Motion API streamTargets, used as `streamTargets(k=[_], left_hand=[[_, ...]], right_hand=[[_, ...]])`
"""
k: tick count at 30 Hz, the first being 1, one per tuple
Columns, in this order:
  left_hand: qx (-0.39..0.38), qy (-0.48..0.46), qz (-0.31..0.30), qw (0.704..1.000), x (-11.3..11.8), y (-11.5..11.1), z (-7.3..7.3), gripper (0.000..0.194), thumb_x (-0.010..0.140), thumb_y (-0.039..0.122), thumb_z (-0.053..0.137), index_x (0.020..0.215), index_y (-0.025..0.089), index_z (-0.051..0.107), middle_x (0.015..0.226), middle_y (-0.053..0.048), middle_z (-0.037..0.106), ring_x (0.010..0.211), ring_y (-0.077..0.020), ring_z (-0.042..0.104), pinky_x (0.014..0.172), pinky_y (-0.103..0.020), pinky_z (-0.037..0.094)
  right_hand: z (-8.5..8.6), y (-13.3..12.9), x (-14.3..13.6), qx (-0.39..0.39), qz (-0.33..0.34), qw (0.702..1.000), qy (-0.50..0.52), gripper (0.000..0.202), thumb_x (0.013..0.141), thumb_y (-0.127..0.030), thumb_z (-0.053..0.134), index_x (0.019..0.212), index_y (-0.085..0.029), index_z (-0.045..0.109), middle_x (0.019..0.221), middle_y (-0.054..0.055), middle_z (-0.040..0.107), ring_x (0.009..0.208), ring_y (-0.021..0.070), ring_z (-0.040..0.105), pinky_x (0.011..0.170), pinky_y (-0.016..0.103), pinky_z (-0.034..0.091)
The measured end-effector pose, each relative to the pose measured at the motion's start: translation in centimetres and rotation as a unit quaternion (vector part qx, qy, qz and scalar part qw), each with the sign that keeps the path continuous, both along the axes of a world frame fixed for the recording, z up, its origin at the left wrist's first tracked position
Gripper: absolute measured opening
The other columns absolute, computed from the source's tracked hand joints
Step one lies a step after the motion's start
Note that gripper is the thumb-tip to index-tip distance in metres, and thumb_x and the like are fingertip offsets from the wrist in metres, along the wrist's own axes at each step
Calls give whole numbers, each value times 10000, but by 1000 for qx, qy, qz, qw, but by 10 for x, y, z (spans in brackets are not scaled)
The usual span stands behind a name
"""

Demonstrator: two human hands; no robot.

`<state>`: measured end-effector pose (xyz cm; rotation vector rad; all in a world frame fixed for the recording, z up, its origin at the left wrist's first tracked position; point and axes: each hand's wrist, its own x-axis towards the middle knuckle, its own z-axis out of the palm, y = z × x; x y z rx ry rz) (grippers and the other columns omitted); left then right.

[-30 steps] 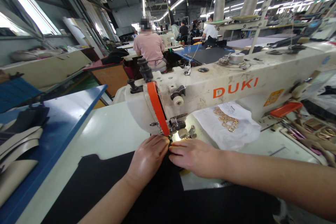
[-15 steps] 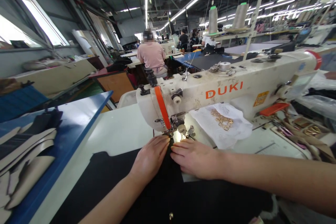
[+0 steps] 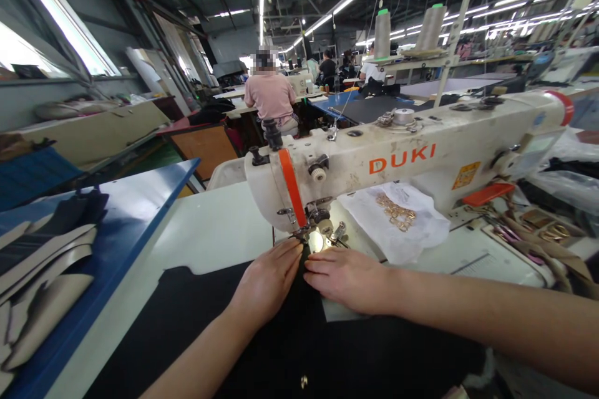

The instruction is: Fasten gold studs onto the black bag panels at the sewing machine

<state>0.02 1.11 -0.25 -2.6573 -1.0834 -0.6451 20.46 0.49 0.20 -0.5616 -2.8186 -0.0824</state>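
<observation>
My left hand (image 3: 267,279) presses a large piece of black material (image 3: 196,305), its fingers together and pointing towards the needle area of a white sewing machine (image 3: 397,153). From the other side my right hand (image 3: 353,277) holds the same material down, fingers close together and pointing left. Both thumbs are hidden. Between the two sets of fingertips, a narrow dark part of the material runs under the presser foot (image 3: 305,237), where a small lamp shines. A small gold-coloured metal piece (image 3: 304,381) shows on the black material near the bottom.
Gold-coloured rings (image 3: 397,213) lie on white paper (image 3: 365,224) under the machine arm. A tray (image 3: 519,255) with tan strips sits at the right. Cut beige pieces (image 3: 51,318) lie on a blue table (image 3: 135,199) at the left. A person in pink (image 3: 270,96) sits ahead.
The view has shifted slightly. My hands keep nearly the same place beside the presser foot, and the black material with its gold-coloured piece appears marginally further forward.
</observation>
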Motion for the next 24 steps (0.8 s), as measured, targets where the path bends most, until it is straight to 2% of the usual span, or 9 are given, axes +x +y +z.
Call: streamTargets(k=[11, 24], left_hand=[[24, -1, -8, 1000, -1, 4, 1, 315, 933, 259, 383, 1034, 127, 650, 1028, -105, 703, 971, -203, 659, 878, -349, 559], [7, -11, 5, 1000, -3, 11, 0, 330, 926, 303, 382, 1024, 150, 658, 1013, -100, 707, 948, -215, 665, 861, -348, 560]], right_hand=[[-2, 4, -2, 3, 0, 1000, 5, 169, 926, -168, 435, 932, -150, 603, 1042, 68, 644, 1067, 180, 542, 923, 301, 439], [-1, 10, -4, 19, -4, 1000, 3, 172, 933, -173, 419, 921, -142, 589, 1034, 71, 629, 1044, 180, 537, 934, 280, 417]])
